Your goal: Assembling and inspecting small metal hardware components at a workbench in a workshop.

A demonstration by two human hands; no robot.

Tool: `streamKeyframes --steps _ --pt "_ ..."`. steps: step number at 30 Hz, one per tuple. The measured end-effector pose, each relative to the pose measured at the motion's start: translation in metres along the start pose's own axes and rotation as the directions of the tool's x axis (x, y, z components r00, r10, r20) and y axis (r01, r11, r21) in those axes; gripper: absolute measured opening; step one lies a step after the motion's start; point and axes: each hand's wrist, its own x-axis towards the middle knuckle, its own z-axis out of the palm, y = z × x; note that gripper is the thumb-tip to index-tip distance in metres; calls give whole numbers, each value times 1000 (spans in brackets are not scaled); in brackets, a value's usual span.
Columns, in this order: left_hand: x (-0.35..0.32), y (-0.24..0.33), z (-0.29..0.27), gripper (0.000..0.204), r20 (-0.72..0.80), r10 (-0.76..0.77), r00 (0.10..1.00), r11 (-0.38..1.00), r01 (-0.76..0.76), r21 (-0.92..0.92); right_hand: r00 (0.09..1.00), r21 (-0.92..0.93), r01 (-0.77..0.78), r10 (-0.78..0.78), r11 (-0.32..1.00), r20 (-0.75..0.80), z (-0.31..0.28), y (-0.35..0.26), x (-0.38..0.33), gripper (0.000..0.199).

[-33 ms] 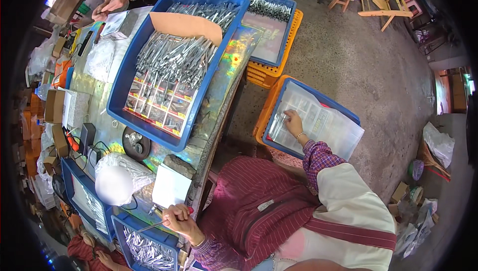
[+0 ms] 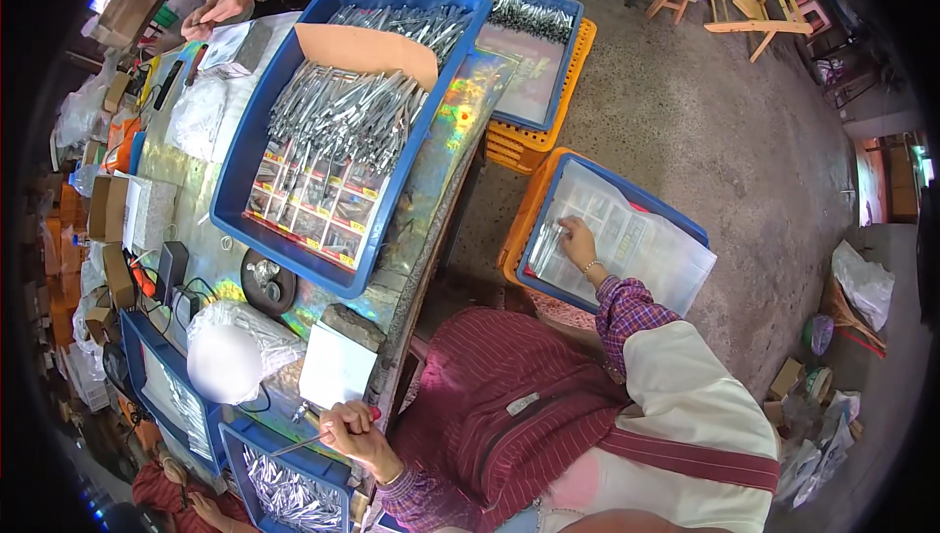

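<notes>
My left hand (image 2: pixel 360 442) is closed around a thin metal rod (image 2: pixel 299 446). A red end of it shows beside my fingers, and the rod points left over a blue bin (image 2: pixel 232 450) of loose slim metal pieces (image 2: pixel 294 489). To the right, my right hand (image 2: pixel 580 243) rests with curled fingers on a translucent plastic sheet (image 2: pixel 676 264) covering a blue tray (image 2: pixel 641 202). Slim silvery pieces (image 2: pixel 550 244) lie beside its fingertips. Whatever is between those fingers is too small to make out.
A large blue tray (image 2: pixel 223 202) on the table holds heaped metal pieces and a cardboard divider (image 2: pixel 367 51). Nearer are a white pad (image 2: pixel 335 367), a round dark dish (image 2: pixel 257 300) and a white lamp (image 2: pixel 223 365). Orange crates (image 2: pixel 519 146) support trays. Another person's hands (image 2: pixel 227 4) work at the far side.
</notes>
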Motion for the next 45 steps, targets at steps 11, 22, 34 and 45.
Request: streamKeyframes --steps 11,22,34,45 --pt "-2 2 7 34 -54 -7 999 1000 8 21 999 37 41 -41 998 12 -10 -27 6 36" --pt "-4 -2 5 32 -44 19 999 1000 -19 -13 991 69 -18 9 997 131 -1 -23 4 38" --pt "-8 1 7 36 -96 -14 995 999 11 -39 992 -6 -109 108 994 -66 -31 14 -15 50" --pt "-9 2 14 34 -8 -44 999 994 45 101 972 -308 -224 190 925 -137 -106 121 -19 56"
